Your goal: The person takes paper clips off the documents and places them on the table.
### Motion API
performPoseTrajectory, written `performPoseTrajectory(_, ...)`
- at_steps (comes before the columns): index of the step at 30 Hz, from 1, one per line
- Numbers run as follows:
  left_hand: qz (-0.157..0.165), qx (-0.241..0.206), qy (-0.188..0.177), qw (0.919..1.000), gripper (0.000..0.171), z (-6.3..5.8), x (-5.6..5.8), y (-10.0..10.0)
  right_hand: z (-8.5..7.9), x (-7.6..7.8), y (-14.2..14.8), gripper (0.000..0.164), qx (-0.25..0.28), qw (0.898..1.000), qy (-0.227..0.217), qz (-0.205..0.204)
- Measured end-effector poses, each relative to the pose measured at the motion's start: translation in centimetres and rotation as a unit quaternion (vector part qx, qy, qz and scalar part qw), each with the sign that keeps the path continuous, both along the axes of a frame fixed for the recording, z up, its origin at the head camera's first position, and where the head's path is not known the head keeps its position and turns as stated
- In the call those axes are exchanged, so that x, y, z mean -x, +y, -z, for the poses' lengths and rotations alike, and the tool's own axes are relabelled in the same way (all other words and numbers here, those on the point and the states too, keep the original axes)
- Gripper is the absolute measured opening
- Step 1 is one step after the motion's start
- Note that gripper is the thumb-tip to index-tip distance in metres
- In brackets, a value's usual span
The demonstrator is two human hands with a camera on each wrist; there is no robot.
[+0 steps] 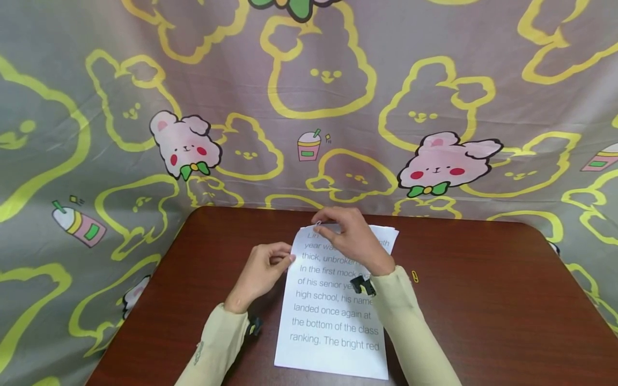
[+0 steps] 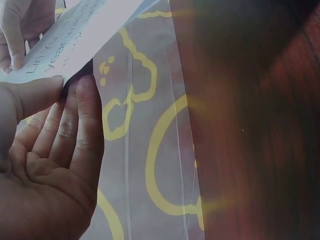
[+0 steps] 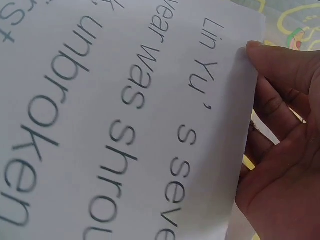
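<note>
A stack of printed paper sheets (image 1: 333,321) lies lengthwise on the table, its top end lifted a little. My left hand (image 1: 263,271) pinches the left edge near the top, thumb (image 2: 47,92) on the printed face and fingers behind. At the top edge, my right hand (image 1: 350,236) pinches a small white paper clip (image 1: 317,224) between thumb and forefinger, close to the top left corner. In the right wrist view the right thumb (image 3: 280,62) overlaps the top edge, with the other fingers behind the paper; the clip is hidden there.
A yellow paper clip (image 1: 415,276) lies on the dark red-brown table (image 1: 502,300), right of the paper. Behind the table and along its left side hangs a grey curtain (image 1: 338,134) with yellow outlines and cartoon rabbits. Small black wrist mounts (image 1: 363,286) sit on both sleeves.
</note>
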State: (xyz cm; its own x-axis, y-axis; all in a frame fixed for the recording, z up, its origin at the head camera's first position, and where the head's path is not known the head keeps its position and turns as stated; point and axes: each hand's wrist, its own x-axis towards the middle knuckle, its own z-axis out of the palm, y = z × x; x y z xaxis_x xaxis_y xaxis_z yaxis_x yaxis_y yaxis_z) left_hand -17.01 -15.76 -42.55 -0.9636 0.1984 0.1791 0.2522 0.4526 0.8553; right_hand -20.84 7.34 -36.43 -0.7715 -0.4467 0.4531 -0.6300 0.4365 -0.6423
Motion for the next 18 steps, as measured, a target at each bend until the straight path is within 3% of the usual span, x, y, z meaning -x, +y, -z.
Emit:
performPoseTrajectory(8, -0.004, 0.004, -0.004, 1.0000, 0.011, 0.0, 0.0, 0.0, -0.3, 0.0, 0.5, 0.009, 0.029, 0.999, -0.017, 0.004)
performPoseTrajectory(18, -0.001, 0.003, -0.004, 1.0000, 0.011, 0.0, 0.0, -0.2, -0.5, 0.0, 1.2, 0.009, 0.038, 0.999, -0.006, 0.025)
